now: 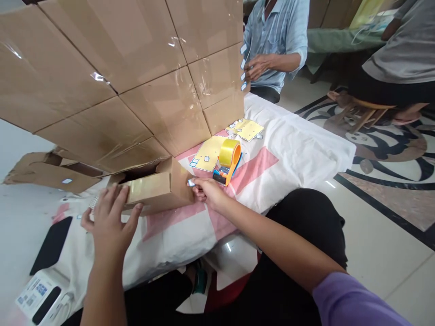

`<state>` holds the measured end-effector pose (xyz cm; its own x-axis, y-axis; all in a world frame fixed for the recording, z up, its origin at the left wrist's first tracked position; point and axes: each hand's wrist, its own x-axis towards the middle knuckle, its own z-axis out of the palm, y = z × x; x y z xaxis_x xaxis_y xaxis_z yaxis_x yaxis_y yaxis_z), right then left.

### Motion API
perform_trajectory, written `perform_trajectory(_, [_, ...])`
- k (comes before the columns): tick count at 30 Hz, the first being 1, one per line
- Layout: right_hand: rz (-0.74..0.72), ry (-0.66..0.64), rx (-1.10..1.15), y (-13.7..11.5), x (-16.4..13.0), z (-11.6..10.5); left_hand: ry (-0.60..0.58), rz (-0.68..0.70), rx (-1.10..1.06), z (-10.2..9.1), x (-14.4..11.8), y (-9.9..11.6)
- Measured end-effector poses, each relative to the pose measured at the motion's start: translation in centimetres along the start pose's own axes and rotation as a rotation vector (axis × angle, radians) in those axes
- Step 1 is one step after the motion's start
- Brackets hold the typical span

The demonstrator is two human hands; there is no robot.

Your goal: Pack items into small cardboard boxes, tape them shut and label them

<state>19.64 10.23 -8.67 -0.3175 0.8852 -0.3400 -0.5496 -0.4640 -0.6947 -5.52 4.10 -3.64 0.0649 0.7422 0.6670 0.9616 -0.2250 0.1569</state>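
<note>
A small cardboard box lies at the foot of a stack of larger taped boxes, with an opening along its back side. My left hand rests at the box's left end, its fingers spread over the top edge and the thumb apart. At the other end, my right hand is closed in a pinch on a small white sticker with a blue edge. The sticker is against or very near the box's end face; contact is unclear. Just beyond that hand sits an orange tape dispenser with yellow tape.
The taped carton stack rises behind the box. Yellow sheets bearing small stickers lie by the dispenser. A torn carton, a black phone-like slab and a white device are at left. A co-worker sits across; another person is at right.
</note>
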Motion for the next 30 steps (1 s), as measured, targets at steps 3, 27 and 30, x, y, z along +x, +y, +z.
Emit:
perform_trajectory(3, [0.004, 0.010, -0.005, -0.3, 0.0, -0.1, -0.014, -0.015, -0.043, 0.6, -0.7, 0.5])
perform_trajectory(27, [0.233, -0.213, -0.215, -3.4, 0.3, -1.0, 0.114, 0.169, 0.111, -0.6, -4.0, 1.8])
perform_trajectory(30, [0.268, -0.209, -0.267, -3.7, 0.3, -1.1, 0.129, 0.161, 0.107, -0.3, -4.2, 1.8])
